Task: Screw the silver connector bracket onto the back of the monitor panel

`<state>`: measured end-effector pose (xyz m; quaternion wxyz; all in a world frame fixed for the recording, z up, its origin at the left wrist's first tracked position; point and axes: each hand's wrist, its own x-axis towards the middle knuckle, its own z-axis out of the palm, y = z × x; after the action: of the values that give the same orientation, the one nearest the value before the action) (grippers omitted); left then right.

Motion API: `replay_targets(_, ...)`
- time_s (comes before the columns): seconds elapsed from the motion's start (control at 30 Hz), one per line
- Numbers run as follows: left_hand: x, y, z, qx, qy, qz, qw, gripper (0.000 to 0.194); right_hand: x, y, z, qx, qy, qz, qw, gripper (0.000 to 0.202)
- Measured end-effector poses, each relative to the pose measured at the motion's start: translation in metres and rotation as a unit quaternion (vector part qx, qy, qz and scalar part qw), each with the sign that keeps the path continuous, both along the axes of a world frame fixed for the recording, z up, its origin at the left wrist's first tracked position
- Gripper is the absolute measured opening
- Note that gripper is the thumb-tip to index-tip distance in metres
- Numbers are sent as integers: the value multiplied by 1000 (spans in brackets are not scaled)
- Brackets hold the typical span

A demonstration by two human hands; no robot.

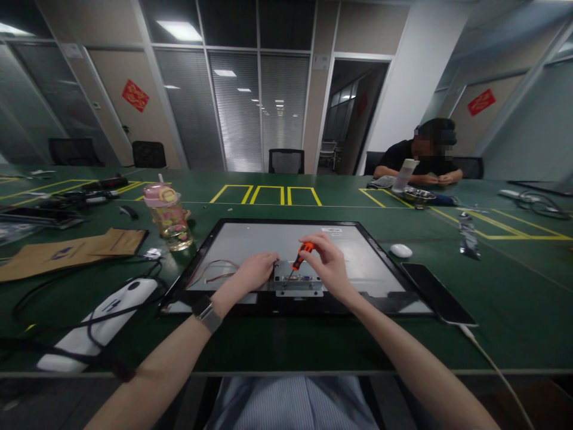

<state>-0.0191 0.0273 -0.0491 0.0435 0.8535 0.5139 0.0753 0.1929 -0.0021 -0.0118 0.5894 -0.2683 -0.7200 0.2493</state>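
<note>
Right fingers (306,243) closed around an orange-and-black screwdriver (303,257), tilted, its tip at a metal bracket (299,292) on a flat panel (268,239), left hand (257,270) rested beside, its grip unclear.

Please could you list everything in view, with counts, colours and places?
Table: one, green, centre
Display panel: one, grey with black frame, table centre
Metal bracket: one, silver, on panel
Wires: several, reddish, panel's left
Screwdriver: one, orange-black, in right hand
Smartphone: one, black, right of panel
Rounded case: one, white, above phone
Drink bottle: one, pink-topped, left
Paper bag: one, brown, far left
Power strip: one, white, near left
Bowl: one, metallic, far right
Co-worker: one, black top, far right
Chairs: several, black, beyond table
Wristwatch: one, grey strap, left wrist
Hands: two, bare; left and right at bracket
</note>
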Motion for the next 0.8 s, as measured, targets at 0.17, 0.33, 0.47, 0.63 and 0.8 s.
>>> replay_targets(0.17, 0, 3, -4, 2, 5, 2, 1000, 33, 2, -2, 3, -64, -7, 118, 991, 35)
replay_targets(0.33, -1, 3, -3, 2, -1, 2, 1000, 34, 1, 1, 1, -2, -21, 12, 1000, 27)
replay_targets(0.47, 0, 1, -1, -1, 1, 3, 1000, 32, 2, 0, 2, 11, -31, 12, 999, 25)
replay_targets(0.63, 1, 0, 0, 4, -3, -4, 1000, 32, 3, -1, 4, -30, -36, 108, 993, 37)
replay_targets(0.8, -1, 1, -2, 9, -8, -12, 1000, 33, 3, 0, 5, 12, -52, 6, 999, 22)
